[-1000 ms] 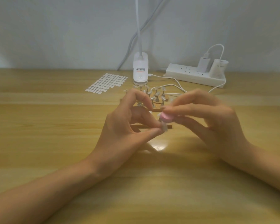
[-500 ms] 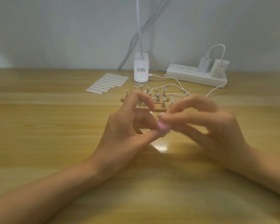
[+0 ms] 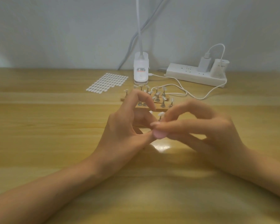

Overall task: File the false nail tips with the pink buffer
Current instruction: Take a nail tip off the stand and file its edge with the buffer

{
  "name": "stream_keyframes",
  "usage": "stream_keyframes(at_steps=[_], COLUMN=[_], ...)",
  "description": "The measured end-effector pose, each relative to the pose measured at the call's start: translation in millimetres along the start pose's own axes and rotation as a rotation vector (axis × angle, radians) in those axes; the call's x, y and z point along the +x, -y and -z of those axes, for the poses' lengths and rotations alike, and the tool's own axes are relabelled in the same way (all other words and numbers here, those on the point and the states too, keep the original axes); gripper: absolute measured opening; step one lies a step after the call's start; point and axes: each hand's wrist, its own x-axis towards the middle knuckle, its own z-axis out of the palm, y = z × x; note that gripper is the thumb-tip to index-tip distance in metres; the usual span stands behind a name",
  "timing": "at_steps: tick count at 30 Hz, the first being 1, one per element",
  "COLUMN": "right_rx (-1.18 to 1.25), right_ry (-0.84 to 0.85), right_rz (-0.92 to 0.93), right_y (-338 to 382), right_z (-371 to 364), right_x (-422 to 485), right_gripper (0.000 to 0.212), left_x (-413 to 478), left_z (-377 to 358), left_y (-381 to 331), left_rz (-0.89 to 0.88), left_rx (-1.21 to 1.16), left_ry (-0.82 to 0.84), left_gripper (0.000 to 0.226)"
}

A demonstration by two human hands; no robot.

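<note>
Pink buffer [image 3: 159, 134] in pinch of right hand [image 3: 208, 131]; left hand [image 3: 123, 135] curled beside it, grip unclear

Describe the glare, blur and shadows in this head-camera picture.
Head view: a bright glare patch lies on the table just below the buffer; the right hand and buffer are motion-blurred, the left hand somewhat sharper; soft shadows lie under both forearms; the far nail tips look soft.

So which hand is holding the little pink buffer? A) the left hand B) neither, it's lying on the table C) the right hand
C: the right hand pinches the pink buffer between its fingers.
</note>
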Motion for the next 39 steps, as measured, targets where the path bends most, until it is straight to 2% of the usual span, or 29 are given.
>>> stream_keyframes(at_steps=[4,8,11,15,21,27,32,39], right_rx=[-0.010,0.014,0.017,0.022,0.047,0.049,-0.027,-0.065], right_ry=[-0.053,-0.011,-0.065,-0.021,-0.128,-0.085,-0.018,-0.023], right_rz=[-0.053,-0.003,-0.058,0.005,-0.149,-0.068,0.015,0.027], right_y=[-4,-1,-5,-1,-21,-13,-4,0], right_z=[3,0,2,-2,8,9,8,7], right_x=[1,0,1,-1,0,1,2,2], right_gripper=[0.024,0.023,0.026,0.023,0.022,0.022,0.020,0.020], left_x=[0,0,1,1,2,1,0,1], left_z=[0,0,0,0,1,0,-1,-1], left_y=[0,0,1,1,2,0,0,0], left_rz=[0.024,0.018,0.038,0.036,0.034,-0.034,-0.047,-0.036], left_rx=[-0.007,-0.036,-0.066,-0.111,-0.095,0.008,0.045,0.051], left_ry=[-0.013,-0.003,-0.003,0.012,-0.028,-0.023,-0.033,-0.029], left_gripper=[0.043,0.041,0.042,0.039,0.044,0.051,0.047,0.041])
